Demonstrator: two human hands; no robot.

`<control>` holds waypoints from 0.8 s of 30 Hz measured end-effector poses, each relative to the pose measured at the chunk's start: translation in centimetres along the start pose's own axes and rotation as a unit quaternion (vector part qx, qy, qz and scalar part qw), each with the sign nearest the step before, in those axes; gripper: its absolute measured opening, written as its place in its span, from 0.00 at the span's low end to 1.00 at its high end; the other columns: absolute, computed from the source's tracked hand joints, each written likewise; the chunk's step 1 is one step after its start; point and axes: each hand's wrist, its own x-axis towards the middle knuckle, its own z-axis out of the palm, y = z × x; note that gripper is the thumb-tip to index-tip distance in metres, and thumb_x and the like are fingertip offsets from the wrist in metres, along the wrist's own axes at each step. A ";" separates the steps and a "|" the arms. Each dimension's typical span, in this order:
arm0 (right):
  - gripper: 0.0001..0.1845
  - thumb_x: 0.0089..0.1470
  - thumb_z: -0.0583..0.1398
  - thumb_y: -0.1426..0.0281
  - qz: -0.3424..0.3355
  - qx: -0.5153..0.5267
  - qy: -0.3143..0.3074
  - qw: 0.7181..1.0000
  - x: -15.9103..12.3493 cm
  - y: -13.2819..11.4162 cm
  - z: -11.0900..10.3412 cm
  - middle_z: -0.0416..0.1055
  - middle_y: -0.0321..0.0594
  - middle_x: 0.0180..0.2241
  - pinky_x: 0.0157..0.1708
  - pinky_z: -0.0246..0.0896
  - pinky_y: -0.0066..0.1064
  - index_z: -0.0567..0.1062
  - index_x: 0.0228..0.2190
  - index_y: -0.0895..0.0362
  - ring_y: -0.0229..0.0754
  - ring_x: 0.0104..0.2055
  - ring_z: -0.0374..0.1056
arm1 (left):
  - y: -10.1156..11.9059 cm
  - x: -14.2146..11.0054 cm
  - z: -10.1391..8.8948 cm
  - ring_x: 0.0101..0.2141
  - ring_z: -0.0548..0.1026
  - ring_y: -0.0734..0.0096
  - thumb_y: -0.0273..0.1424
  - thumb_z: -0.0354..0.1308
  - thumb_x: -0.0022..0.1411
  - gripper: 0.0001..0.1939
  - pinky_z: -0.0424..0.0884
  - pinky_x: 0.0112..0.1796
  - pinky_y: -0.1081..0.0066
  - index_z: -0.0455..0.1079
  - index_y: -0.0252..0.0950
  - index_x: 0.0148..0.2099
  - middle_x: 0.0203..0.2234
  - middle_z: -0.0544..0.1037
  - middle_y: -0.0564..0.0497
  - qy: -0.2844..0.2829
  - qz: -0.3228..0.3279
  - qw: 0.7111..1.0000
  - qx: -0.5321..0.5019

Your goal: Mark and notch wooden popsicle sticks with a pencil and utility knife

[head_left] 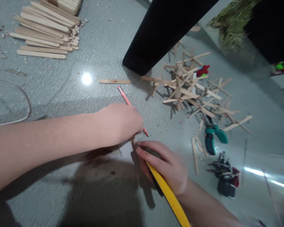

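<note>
My left hand (123,123) is closed, its fingers turned down and mostly hidden from above. A small pale wooden end, seemingly of a craft stick (133,140), shows at its fingertips. My right hand (167,165) grips a yellow and black utility knife (167,195), its tip meeting that wooden end. A pink pencil (124,95) lies partly under my left hand. Just beyond the pencil's eraser end is a single craft stick (115,81) with a dark mark at its middle.
Many loose craft sticks (46,31) lie at the upper left. To the right is a heap of crossed stick pieces (186,85), with green-handled pliers (210,138) and a dark motor-like part (226,178) nearer me. A black post (161,34) rises behind. A white cable (26,97) curves at left.
</note>
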 end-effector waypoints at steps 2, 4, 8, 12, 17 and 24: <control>0.10 0.67 0.61 0.73 0.033 0.004 0.001 0.999 0.0 -0.2 -0.1 0.82 0.38 0.35 0.32 0.77 0.28 0.79 0.48 0.52 0.40 0.34 0.80 | 0.0 0.0 -0.1 0.33 0.76 0.66 0.18 0.58 0.61 0.12 0.52 0.25 0.68 0.78 0.37 0.31 0.35 0.82 0.49 -0.007 0.001 1.000 0.004; 0.10 0.67 0.61 0.74 -0.002 -0.016 0.002 1.000 -0.1 -0.2 -0.3 0.82 0.40 0.37 0.37 0.79 0.31 0.79 0.47 0.53 0.43 0.39 0.81 | 0.0 0.1 -0.3 0.34 0.77 0.63 0.18 0.58 0.62 0.12 0.52 0.25 0.67 0.79 0.37 0.32 0.36 0.82 0.48 -0.010 0.000 1.000 0.008; 0.13 0.67 0.60 0.76 -0.067 -0.047 -0.014 0.997 0.0 0.2 -0.9 0.82 0.40 0.38 0.37 0.77 0.31 0.77 0.50 0.52 0.42 0.38 0.80 | 0.0 0.1 -0.2 0.34 0.78 0.62 0.18 0.58 0.61 0.12 0.53 0.25 0.68 0.79 0.38 0.32 0.36 0.82 0.48 -0.007 0.000 1.000 0.013; 0.10 0.67 0.60 0.74 -0.074 -0.040 -0.003 0.996 0.2 0.4 -1.0 0.82 0.40 0.37 0.32 0.75 0.30 0.75 0.48 0.52 0.41 0.35 0.80 | -0.2 0.2 0.4 0.36 0.79 0.61 0.17 0.58 0.61 0.13 0.55 0.25 0.67 0.79 0.39 0.35 0.38 0.83 0.49 0.009 0.001 1.000 0.015; 0.10 0.66 0.62 0.75 -0.069 -0.024 -0.009 0.997 0.1 0.3 -0.9 0.82 0.43 0.38 0.33 0.75 0.30 0.75 0.48 0.54 0.41 0.35 0.80 | -0.2 0.3 0.8 0.36 0.79 0.61 0.17 0.57 0.63 0.13 0.57 0.27 0.67 0.80 0.37 0.39 0.40 0.84 0.47 0.032 0.007 0.999 0.020; 0.10 0.64 0.61 0.77 -0.065 -0.005 -0.020 0.998 0.5 0.4 -0.8 0.81 0.42 0.35 0.32 0.74 0.30 0.75 0.47 0.54 0.41 0.33 0.78 | -0.2 0.4 0.6 0.32 0.76 0.62 0.16 0.57 0.61 0.13 0.55 0.27 0.66 0.80 0.37 0.36 0.36 0.84 0.47 0.026 0.026 0.999 0.037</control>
